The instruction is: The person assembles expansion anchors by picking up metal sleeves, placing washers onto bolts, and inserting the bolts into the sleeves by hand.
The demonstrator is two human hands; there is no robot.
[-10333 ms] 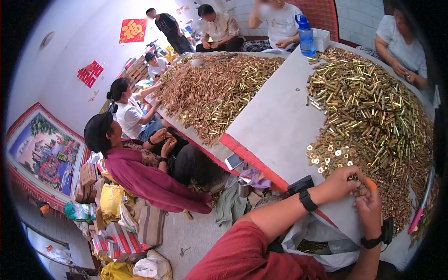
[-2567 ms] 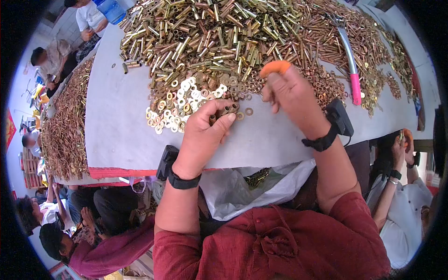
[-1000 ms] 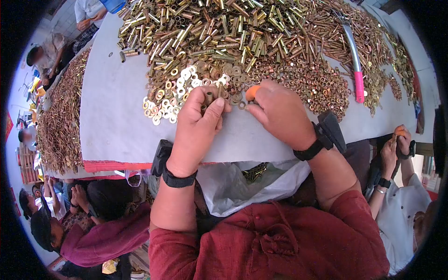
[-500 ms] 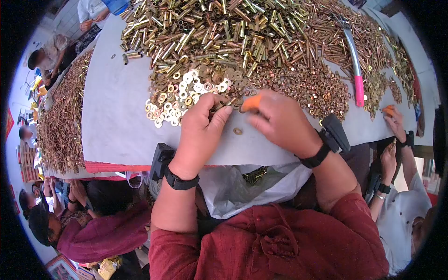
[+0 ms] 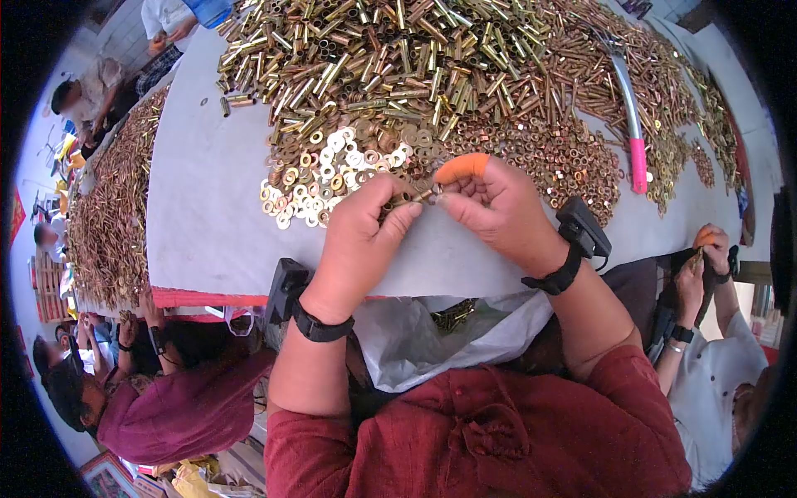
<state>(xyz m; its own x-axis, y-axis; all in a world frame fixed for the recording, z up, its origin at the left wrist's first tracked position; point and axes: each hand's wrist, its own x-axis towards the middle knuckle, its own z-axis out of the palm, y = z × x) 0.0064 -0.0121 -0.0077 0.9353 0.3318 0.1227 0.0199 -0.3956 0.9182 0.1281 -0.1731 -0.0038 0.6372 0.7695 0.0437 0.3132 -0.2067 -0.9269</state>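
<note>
My left hand (image 5: 365, 228) is closed around a few brass-coloured metal sleeves (image 5: 407, 197), with a thin bolt end pointing right toward the other hand. My right hand (image 5: 498, 212) wears an orange finger cover (image 5: 462, 168) and pinches a small ring, apparently a washer (image 5: 438, 190), at the tip of that bolt. The fingertips of both hands nearly meet, and they partly hide the small parts. Just behind my left hand lies a pile of shiny flat washers (image 5: 311, 187). A heap of nuts (image 5: 556, 158) spreads behind my right hand.
A large mound of metal sleeves (image 5: 374, 58) covers the back of the grey table (image 5: 207, 241). To the right lies a tool with a pink handle (image 5: 638, 166). A white plastic bag (image 5: 407, 353) hangs below the table edge. Co-workers sit at left and right.
The loose washer on the table in front of my hands is gone from its spot. My right hand has turned and closed in at the bolt tip; my left hand has shifted slightly down.
</note>
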